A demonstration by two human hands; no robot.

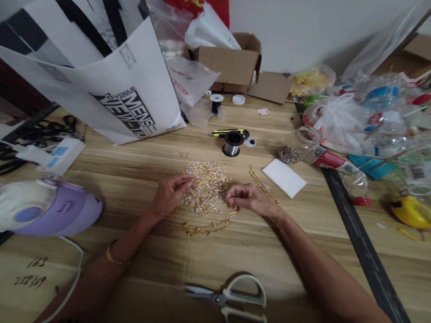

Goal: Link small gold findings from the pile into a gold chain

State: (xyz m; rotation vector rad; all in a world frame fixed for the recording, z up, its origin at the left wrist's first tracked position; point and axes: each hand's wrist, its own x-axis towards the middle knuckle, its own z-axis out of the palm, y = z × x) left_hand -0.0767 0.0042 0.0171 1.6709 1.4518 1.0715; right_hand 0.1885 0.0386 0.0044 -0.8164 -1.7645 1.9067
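Observation:
A heap of small gold and clear beaded pieces (206,187) lies on the wooden table between my hands. My left hand (172,194) touches its left side, thumb and fingertips pinched together; what they hold is too small to make out. At the right edge of the heap, my right hand (249,198) has its fingers curled closed, with a thin gold bit showing just under it. A gold beaded chain (205,228) is laid out below the heap. Another gold strand (261,181) rests beyond my right hand. Scissors (226,299) with pale handles lie near my body, blades partly apart.
Behind the heap are a wire spool (232,144), a yellow-black cutter knife (223,131) and a white card (284,178). A large paper bag (131,94) and a purple-white bottle (60,208) stand left. Plastic bottles and bags (388,121) crowd the right, beside a bead jar (300,144).

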